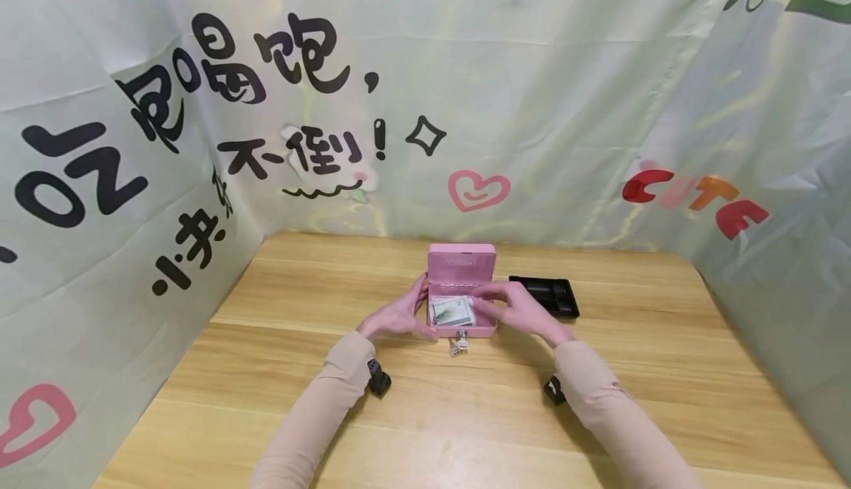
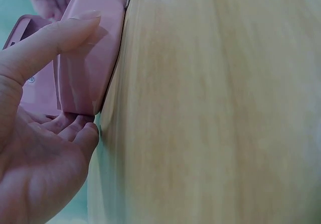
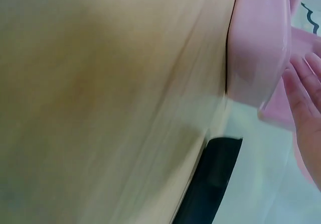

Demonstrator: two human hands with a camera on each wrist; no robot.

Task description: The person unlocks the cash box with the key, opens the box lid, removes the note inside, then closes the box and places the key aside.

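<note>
Two hands work at one pink cash box [image 1: 480, 332] standing near the back of a wooden bench [image 1: 439, 430], its single lid [image 1: 462, 266] raised at the rear. Inside lie pale banknotes [image 1: 452, 312], overlapping, too closely stacked to count. Two silver keys [image 1: 459, 346] show at the front lock, apparently one in it and the other hanging beside it.

The left hand [image 1: 399, 317] grips the box's near left corner, its thumb laid along the front wall and its fingers against the left end. The right hand [image 1: 521, 310] reaches over the right end, fingers extended and slightly parted above the notes; whether their tips touch the money cannot be told. One black tray [image 1: 541, 289] lies just right of the box, its hollow interior visible. Two black devices [image 1: 379, 380] sit at the wrists, one apiece. Behind, a fabric backdrop [image 1: 552, 142] bears two pink hearts and the word "CUTE."
</note>
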